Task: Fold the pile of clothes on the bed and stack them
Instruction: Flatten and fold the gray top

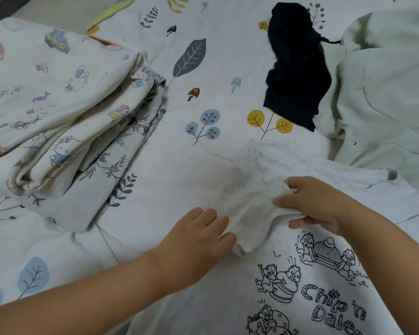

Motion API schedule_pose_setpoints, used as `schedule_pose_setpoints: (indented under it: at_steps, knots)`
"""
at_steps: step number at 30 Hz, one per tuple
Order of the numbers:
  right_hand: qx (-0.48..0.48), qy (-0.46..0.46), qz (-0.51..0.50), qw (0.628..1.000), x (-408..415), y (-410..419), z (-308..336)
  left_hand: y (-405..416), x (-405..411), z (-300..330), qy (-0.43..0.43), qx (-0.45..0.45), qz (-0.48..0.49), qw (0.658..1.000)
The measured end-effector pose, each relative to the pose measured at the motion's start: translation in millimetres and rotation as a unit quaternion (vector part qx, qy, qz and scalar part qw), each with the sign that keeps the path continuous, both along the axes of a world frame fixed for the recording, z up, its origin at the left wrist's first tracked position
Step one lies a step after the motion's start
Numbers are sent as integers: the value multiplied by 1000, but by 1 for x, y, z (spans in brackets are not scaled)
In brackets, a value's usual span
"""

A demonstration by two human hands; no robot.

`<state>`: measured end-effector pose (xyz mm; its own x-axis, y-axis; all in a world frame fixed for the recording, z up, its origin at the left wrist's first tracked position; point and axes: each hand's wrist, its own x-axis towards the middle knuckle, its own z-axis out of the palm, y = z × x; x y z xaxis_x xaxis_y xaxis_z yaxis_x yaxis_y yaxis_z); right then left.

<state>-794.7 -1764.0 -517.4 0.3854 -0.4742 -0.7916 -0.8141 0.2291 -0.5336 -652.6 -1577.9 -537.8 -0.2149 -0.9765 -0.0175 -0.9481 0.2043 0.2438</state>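
Your left hand [198, 238] and right hand [317, 201] each pinch the sleeve [249, 221] of the white shirt [228, 305], fingers clamped on it. It lies on the bed [179, 165], printed "Chip 'n Dale".

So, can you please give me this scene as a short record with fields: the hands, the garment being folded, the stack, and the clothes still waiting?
left hand: left hand pinches the edge of the white sleeve
right hand: right hand grips the same sleeve
garment in work: white cartoon-print shirt, lying flat on the bed sheet
stack: folded printed clothes, far left
waiting: dark garment and pale green garment, unfolded, upper right
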Motion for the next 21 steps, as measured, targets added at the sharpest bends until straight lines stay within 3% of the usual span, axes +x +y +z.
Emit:
schedule_pose_setpoints:
  at_steps: [2, 4, 6, 8, 11, 17, 21]
  knots:
    - [-68, 86, 84, 990, -8, -3, -4, 1, -7, 5, 59, 84, 5, 995]
    - [-197, 185, 212, 939, -9, -2, -12, 4, -13, 3, 111, 155, 42, 981]
    - [-288, 179, 189, 922, -2, -1, -16, 7, -14, -2, 140, 98, 122, 978]
    - [-341, 105, 123, 926, 12, -3, -21, 7, -7, -7, 119, 66, 239, 961]
    - [-348, 41, 100, 931, 37, -7, -28, 9, 6, -19, 101, 137, 344, 924]
    - [-313, 34, 112, 943, 71, -20, -39, 13, 1, -25, 87, 190, 314, 926]
    - [-310, 38, 128, 941, 80, -24, -41, 11, -2, -31, 123, 225, 306, 917]
